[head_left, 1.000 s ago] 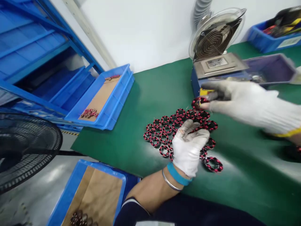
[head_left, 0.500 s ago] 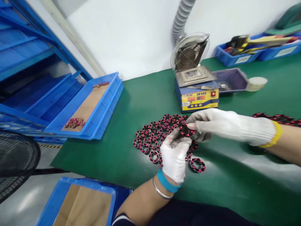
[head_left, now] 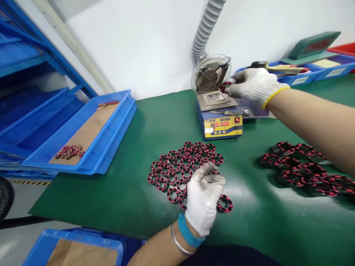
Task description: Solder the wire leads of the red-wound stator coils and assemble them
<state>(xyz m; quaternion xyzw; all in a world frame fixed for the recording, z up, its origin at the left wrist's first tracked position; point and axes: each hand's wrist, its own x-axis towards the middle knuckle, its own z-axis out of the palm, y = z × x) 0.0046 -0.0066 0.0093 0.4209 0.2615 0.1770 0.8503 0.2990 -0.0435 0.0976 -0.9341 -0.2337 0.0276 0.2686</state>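
Note:
My right hand (head_left: 253, 87), in a white glove with a dirty grey fingertip area, pinches a black-and-red wound stator ring (head_left: 226, 86). It holds the ring just above the back right of the solder pot's metal top plate (head_left: 204, 103). The glove hides part of the ring. My left hand (head_left: 205, 195), also gloved, hovers over the near right side of a cluster of stator rings (head_left: 175, 167). Its fingers are loosely curled and apart, with no object visible in them. One stator ring (head_left: 225, 203) lies just right of that hand.
A flat metal tool (head_left: 226, 112) lies across the solder pot's front (head_left: 222, 127). Behind it stands a round fume hood (head_left: 212, 75). More taller stators (head_left: 302, 166) stand at right. Blue trays (head_left: 108, 155) sit at left, and a purple bin (head_left: 260, 112) stands beside the pot.
My right hand has moved away from my left, up to the solder pot, carrying the stator ring. My left hand has let go of the ring and stays over the cluster. The view has shifted right.

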